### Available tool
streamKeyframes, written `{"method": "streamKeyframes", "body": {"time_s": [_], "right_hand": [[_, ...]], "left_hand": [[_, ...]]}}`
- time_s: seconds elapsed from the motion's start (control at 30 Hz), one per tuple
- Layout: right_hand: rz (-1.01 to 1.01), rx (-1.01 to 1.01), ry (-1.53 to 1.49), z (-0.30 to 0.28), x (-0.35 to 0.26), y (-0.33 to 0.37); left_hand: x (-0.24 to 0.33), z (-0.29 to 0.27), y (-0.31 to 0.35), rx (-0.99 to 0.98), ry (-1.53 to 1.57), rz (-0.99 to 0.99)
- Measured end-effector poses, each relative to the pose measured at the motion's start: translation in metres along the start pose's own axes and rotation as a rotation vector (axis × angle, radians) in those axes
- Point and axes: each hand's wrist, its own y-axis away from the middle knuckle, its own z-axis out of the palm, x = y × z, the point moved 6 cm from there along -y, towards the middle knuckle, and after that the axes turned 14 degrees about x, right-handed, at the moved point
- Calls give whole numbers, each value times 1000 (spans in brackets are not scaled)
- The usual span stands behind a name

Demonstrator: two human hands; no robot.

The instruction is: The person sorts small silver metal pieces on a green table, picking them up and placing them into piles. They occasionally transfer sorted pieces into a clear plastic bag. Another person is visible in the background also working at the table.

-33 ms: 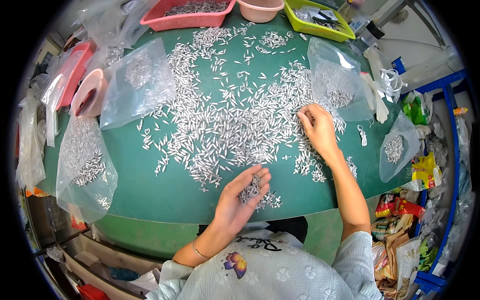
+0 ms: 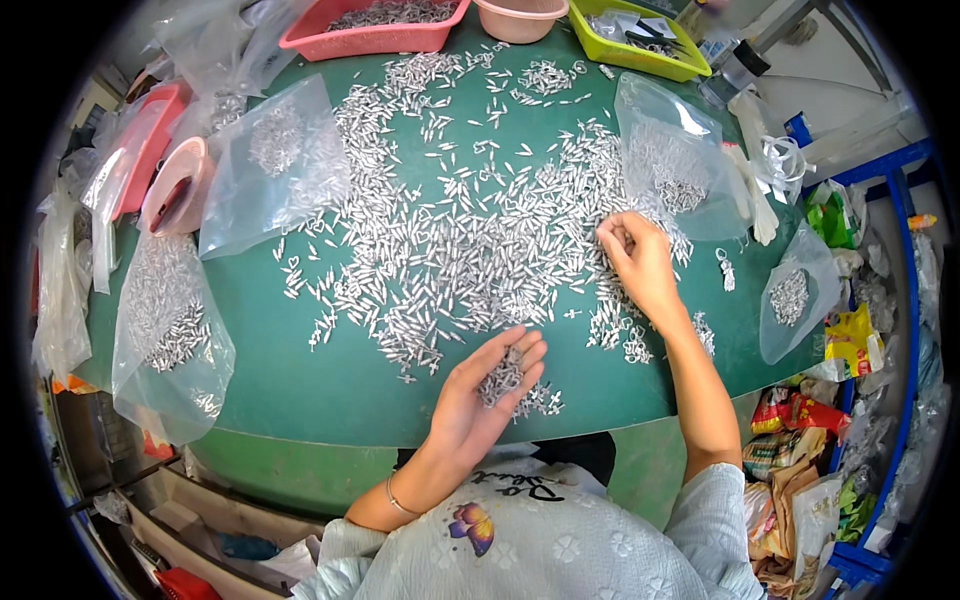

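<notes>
My left hand (image 2: 462, 400) is cupped near the table's front edge, palm up, around a heap of small dark-grey metal pieces (image 2: 501, 378). Beside its fingers, several small cross-shaped metal charms (image 2: 545, 401) lie on the green table (image 2: 300, 370). A wide spread of small silvery pointed metal pieces (image 2: 470, 260) covers the middle of the table. At the right side of that spread is my right hand (image 2: 645, 265), its thumb and fingers closed together in a pinch. Whatever is between these fingertips is hidden or too small to make out.
Clear plastic bags of metal pieces lie left (image 2: 280, 190), far left (image 2: 170, 320), right (image 2: 680, 160) and far right (image 2: 800, 290). Along the back stand a red tray (image 2: 370, 40), a pink bowl (image 2: 520, 22) and a yellow-green tray (image 2: 650, 60). A blue rack (image 2: 905, 300) stands at the right.
</notes>
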Motion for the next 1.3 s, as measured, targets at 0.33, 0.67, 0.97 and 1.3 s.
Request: {"method": "streamKeyframes", "body": {"time_s": [0.33, 0.67, 0.97, 1.3], "right_hand": [[157, -394, -481, -5, -58, 71], [566, -194, -783, -77, 27, 109], [632, 15, -1152, -114, 58, 117], [667, -17, -1265, -103, 58, 128]], "left_hand": [[-19, 22, -16, -14, 35, -40], [-31, 27, -18, 52, 84, -183], [-49, 36, -15, 70, -43, -189], [-60, 57, -47, 124, -186, -323]]}}
